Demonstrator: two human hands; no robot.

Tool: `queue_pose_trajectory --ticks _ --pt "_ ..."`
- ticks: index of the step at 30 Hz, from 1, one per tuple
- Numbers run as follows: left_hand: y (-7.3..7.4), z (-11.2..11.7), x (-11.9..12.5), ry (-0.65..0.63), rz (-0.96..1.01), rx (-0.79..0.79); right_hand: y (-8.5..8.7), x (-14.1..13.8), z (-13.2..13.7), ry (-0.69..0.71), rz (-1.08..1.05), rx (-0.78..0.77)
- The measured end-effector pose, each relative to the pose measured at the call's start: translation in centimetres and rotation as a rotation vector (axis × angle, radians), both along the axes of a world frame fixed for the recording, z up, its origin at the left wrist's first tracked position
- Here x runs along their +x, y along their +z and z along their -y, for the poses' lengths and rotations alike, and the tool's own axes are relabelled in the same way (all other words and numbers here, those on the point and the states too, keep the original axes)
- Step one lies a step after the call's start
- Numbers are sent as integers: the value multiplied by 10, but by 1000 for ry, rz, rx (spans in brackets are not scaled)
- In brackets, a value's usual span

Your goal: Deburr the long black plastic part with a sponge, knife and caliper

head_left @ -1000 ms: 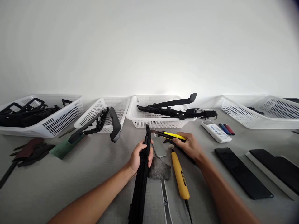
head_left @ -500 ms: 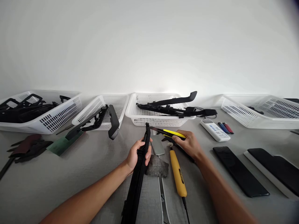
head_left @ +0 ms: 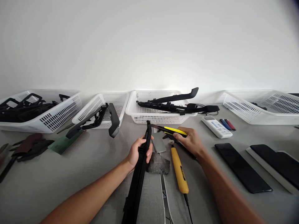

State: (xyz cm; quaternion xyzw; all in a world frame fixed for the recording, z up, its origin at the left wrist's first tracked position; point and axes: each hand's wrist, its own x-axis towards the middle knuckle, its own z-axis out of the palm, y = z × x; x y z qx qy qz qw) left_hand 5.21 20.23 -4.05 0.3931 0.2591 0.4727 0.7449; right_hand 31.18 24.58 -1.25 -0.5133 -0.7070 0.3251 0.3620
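Clock directions are read from the left hand [head_left: 134,153], twelve pointing away from the person.

The left hand's grip is wrapped round a long, narrow, black plastic part [head_left: 137,174], thumb on the near face and fingertips showing at its right edge. The part is tilted above the grey worktop [head_left: 93,158], running from one o'clock to just past six, where the view cuts it off.

The right hand [head_left: 189,141], at about three o'clock, has its grip pinching a slim yellow-and-black utility knife [head_left: 174,130]. The blade points towards ten o'clock, its tip just beside the part's upper end — contact cannot be confirmed.

Between three and four o'clock lie a rough, dark-grey pad [head_left: 159,163] and, just beyond it, a yellow pen-shaped tool with a black cord [head_left: 179,171]. At one o'clock stands a white perforated plastic basket [head_left: 161,119] bearing long black pieces [head_left: 176,97] — some project over its rim. A translucent green sheet [head_left: 64,143] lies at nine.
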Motion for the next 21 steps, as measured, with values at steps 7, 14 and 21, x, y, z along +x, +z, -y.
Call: queue_pose_trajectory --ticks 7,14,21 --pt "5 0 2 4 2 -9 3 0 0 57 19 -20" --pt "6 0 2 16 -6 -15 1 -1 0 52 13 -31" --pt "7 -1 2 16 -5 -20 3 0 0 47 18 -33"
